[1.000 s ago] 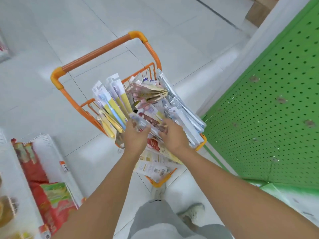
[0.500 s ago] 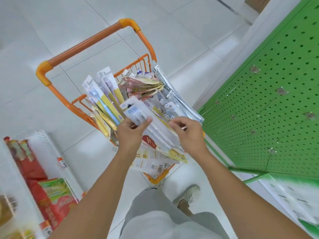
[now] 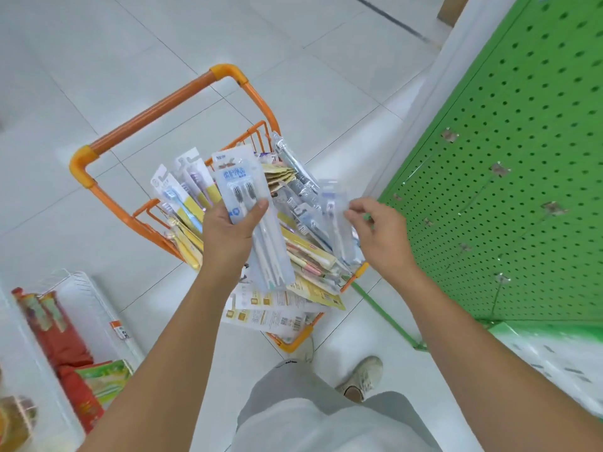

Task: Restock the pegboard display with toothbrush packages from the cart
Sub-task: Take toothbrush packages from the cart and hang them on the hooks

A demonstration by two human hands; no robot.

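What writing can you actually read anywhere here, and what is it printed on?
"New": top corner of the toothbrush package gripped in the left hand.
Large Chinese characters on that package's blue band: too blurred to read with certainty.
Clear package pinched by the right hand: print blurred.
Package backs at the cart's near end: barcodes and fine print, too small.
Shelf tag at left: unreadable.

Pale tiled floor (image 3: 98,76); blurred, perhaps snack-filled white rack (image 3: 94,308) at left.
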